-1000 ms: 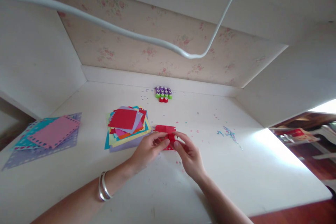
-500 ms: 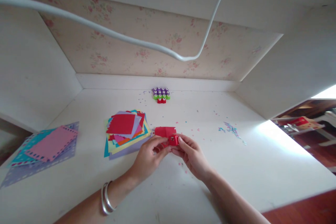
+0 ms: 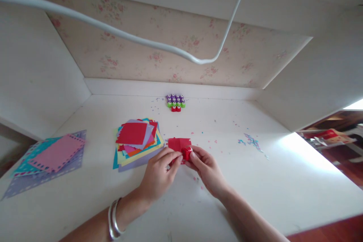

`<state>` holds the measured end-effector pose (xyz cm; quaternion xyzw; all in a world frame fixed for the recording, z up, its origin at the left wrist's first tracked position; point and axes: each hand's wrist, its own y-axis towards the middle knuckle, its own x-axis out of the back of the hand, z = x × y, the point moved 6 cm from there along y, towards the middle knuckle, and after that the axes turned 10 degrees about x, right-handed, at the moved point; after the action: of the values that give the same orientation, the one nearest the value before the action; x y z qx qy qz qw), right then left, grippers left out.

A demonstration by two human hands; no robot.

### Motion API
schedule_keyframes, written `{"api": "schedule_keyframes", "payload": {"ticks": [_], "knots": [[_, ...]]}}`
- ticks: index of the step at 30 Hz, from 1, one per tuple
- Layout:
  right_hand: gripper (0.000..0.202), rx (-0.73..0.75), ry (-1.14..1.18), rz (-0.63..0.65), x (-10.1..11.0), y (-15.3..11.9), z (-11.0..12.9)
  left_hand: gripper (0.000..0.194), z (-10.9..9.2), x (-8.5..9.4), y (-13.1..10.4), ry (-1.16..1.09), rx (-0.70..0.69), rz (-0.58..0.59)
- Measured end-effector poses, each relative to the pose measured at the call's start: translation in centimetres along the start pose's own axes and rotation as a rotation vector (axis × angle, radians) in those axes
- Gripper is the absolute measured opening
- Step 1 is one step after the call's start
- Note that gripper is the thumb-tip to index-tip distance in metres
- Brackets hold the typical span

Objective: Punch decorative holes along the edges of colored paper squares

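Note:
My right hand (image 3: pixel 208 168) grips a small red craft punch (image 3: pixel 186 153) between thumb and fingers. Just left of the punch, my left hand (image 3: pixel 161 168) is closed in a pinch on a sheet of red paper (image 3: pixel 178 143). The paper lies behind and beneath the punch, and its top edge looks slightly notched. My fingers hide the lower part of the sheet, so I cannot tell whether its edge sits in the punch slot.
Left of my hands is a pile of coloured paper (image 3: pixel 132 134). Sheets with punched edges (image 3: pixel 56 153) lie farther left. Purple, green and red punches (image 3: pixel 176 103) stand together at the back. Paper scraps (image 3: pixel 251 141) are scattered on the white table (image 3: pixel 113 204). A white cable (image 3: pixel 136 39) hangs across above.
The red punch has turned in my right hand, showing a smoother side. My left fingertips have shifted and pinch closer beside it. The view has moved slightly.

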<state>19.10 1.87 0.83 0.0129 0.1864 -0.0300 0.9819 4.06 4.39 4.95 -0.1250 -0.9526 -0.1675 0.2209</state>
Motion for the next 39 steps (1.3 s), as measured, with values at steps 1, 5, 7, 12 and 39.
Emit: {"api": "schedule_keyframes", "payload": {"ticks": [1, 5, 7, 12, 39], "knots": [[0.036, 0.013, -0.007, -0.002, 0.0, 0.0, 0.1, 0.018, 0.0, 0.0, 0.0, -0.003, 0.01, 0.007], [0.037, 0.071, -0.076, 0.005, -0.2, 0.0, 0.3, 0.02, 0.2, -0.1, 0.3, -0.061, 0.113, 0.043], [0.036, 0.116, -0.133, 0.004, -0.2, 0.0, 0.5, 0.022, 0.6, -0.2, 0.5, -0.118, 0.209, 0.076], [0.031, 0.222, -0.279, -0.002, -0.2, 0.0, 0.7, 0.024, 1.6, -0.6, 0.7, -0.287, 0.437, 0.144], [0.031, 0.565, -0.748, -0.014, 0.8, -1.1, 2.4, 0.038, 1.7, -2.8, 1.2, -0.761, 0.764, 0.385]]}}
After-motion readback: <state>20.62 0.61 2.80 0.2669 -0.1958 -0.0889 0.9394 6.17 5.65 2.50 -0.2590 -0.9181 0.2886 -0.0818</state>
